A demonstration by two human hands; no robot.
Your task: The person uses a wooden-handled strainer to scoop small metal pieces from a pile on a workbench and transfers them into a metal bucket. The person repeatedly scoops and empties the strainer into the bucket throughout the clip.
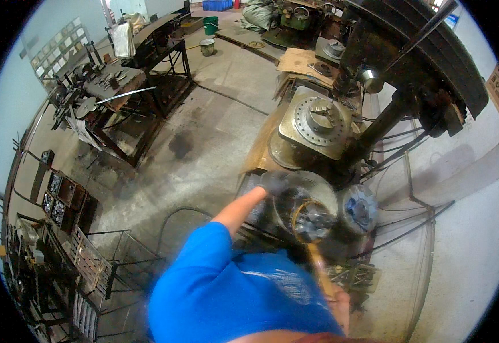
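A round-headed scoop (pixel 295 222) with a brownish rim and a long yellow handle lies over a wide metal basin (pixel 330 193). Grey, shiny pieces, too blurred to name, show inside its rim. At the lower right, my right hand (pixel 340 302) is closed around the far end of that handle, close to my body. My left arm reaches forward, and my left hand (pixel 276 184) is at the left rim of the basin. It looks dark and is smeared by motion, so its fingers and anything in them cannot be made out.
Beyond the basin stands a drill-like machine (pixel 369 131) with a round chuck (pixel 321 117) on its square table. A blue-grey container (pixel 359 208) sits right of the basin, near cables along the wall. Metal racks (pixel 92 260) and a cluttered workbench (pixel 115 86) are left.
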